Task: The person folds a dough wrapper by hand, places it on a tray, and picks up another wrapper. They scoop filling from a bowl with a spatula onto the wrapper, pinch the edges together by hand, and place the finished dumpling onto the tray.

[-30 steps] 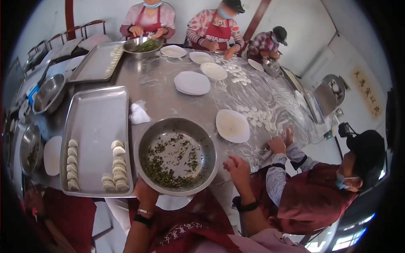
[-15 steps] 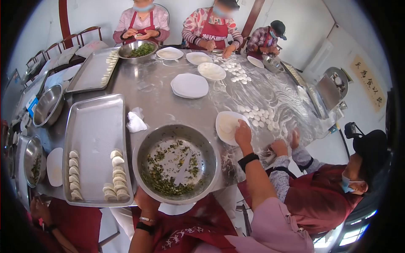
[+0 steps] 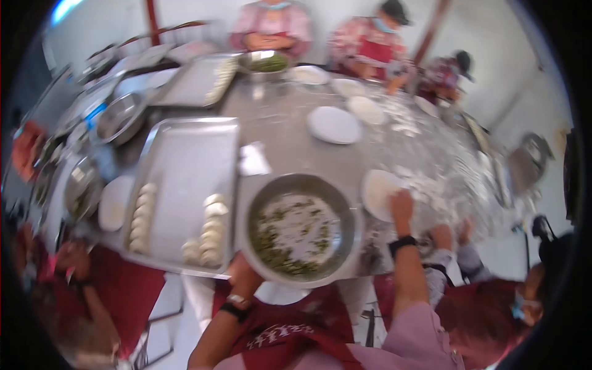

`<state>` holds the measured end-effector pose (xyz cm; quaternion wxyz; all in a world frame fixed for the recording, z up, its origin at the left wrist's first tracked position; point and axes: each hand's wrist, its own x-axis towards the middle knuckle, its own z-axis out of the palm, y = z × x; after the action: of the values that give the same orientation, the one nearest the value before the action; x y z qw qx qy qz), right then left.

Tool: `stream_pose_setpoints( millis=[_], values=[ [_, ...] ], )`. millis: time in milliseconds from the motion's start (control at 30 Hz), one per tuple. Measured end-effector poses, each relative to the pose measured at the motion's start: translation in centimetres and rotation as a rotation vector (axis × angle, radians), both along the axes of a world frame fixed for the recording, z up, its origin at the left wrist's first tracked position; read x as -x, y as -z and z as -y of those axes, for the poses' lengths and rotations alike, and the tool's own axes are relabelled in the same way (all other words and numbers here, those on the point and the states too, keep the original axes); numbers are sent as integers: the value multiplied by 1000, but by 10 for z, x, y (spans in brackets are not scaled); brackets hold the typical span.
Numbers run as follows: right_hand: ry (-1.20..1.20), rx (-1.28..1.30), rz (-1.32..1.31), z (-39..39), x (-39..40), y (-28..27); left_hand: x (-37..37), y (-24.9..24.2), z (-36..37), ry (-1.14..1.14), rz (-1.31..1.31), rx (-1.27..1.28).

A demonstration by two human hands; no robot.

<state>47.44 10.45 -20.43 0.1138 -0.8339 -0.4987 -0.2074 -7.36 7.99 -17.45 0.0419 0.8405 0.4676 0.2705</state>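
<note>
Filling bowl is mostly scraped down: thin green-flecked smear on the bare steel bottom, a darker clump at the near-left side, so little filling is left. The bowl sits at the near edge of the counter. Left hand is at the bowl's near rim, seemingly cupping it from below; fingers hidden, so I cannot tell the grip. Right hand reaches out to the white wrapper stack just right of the bowl, fingers down on it, apparently touching; too blurred to tell whether anything is pinched. Tray left of the bowl holds two short rows of folded dumplings, most of its flat metal bare. Materials: shiny round steel bowl, matte rectangular steel tray, floury reflective steel counter, soft pale dough discs, plump pleated dumplings.
</note>
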Motion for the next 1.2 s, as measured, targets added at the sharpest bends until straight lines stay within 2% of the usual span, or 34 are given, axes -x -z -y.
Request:
stream_pose_setpoints(
  millis=[33,67,100,133,167,200,267,367,467,500,533,567,633,667,700,733,800,833,933,1033,1200],
  values=[
    [74,100,40,13,1,2,3,11,4,-57,-173,119],
    [151,191,-275,20,39,-52,4,6,12,-119,-233,63],
    [152,109,-305,27,48,-57,3,20,12,-186,-124,120],
    [108,-45,-417,32,55,-63,1,11,13,-212,22,155],
    [146,14,-416,41,92,-97,-2,2,12,-233,174,180],
    [46,-113,-504,51,90,-87,-2,-10,12,-233,328,193],
    [-191,-387,-733,73,103,-66,2,-26,12,-229,289,226],
    [-345,-420,-1140,101,155,-79,8,-29,17,-194,292,195],
    [-260,-162,-1346,133,233,-141,12,-20,43,-114,323,243],
    [-346,-146,-1466,139,258,-150,18,-17,53,-77,328,283],
    [-422,-134,-1582,145,282,-158,23,-44,67,-46,505,623],
    [-471,-45,-1554,148,302,-167,26,-73,82,1,666,981],
    [-511,172,-1468,149,334,-187,29,-68,103,225,1374,1436],
    [-594,191,-1435,147,348,-184,29,-97,106,317,1455,1467],
    [-594,221,-1480,145,364,-186,29,-97,110,369,1674,1543],
    [-609,252,-1532,143,375,-186,30,-96,111,289,1583,1557],
    [-777,227,-1353,140,381,-180,37,-95,110,122,1406,1527],
    [-867,232,-1256,135,382,-180,40,-91,108,140,1393,1496],
    [-915,120,-908,119,361,-184,43,-80,110,135,1408,1403],
    [-735,54,-494,84,326,-156,44,-79,116,94,1474,1388],
    [-694,167,-130,19,284,-109,51,-82,117,109,1480,1418]
  ],
)
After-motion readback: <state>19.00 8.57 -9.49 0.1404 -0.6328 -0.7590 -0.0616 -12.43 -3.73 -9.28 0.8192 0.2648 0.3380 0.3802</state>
